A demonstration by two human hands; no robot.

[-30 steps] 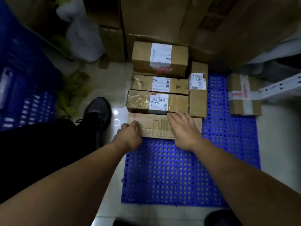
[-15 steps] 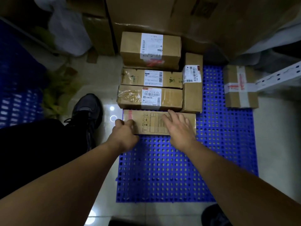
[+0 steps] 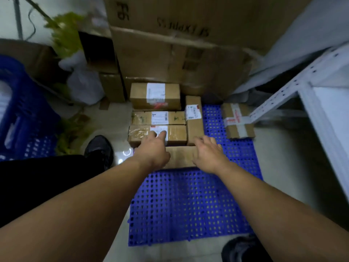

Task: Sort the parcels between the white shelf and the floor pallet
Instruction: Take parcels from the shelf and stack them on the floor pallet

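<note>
A blue floor pallet (image 3: 188, 205) carries several cardboard parcels. The nearest flat parcel (image 3: 181, 156) lies between my hands. My left hand (image 3: 153, 150) is over its left end, fingers stretched forward onto the labelled, taped parcel (image 3: 175, 135) behind it. My right hand (image 3: 207, 154) rests over the near parcel's right end with relaxed fingers, next to a narrow parcel (image 3: 194, 127) lying lengthwise. Two more labelled parcels (image 3: 156, 118) (image 3: 154, 95) lie further back. A parcel crossed with white and red tape (image 3: 238, 120) sits at the pallet's far right corner. The white shelf (image 3: 283, 95) stands at the right.
Large cardboard boxes (image 3: 179, 53) are stacked behind the pallet. A blue crate (image 3: 18, 110) stands at the left, with a white plastic bag (image 3: 83, 86) and green foliage (image 3: 71, 133) beside it. My shoes (image 3: 98, 148) (image 3: 243, 250) are on the pale floor.
My left hand has left the near parcel's left end and reached forward onto the taped parcel. My right hand has slid right. The view has tilted up, showing the shelf.
</note>
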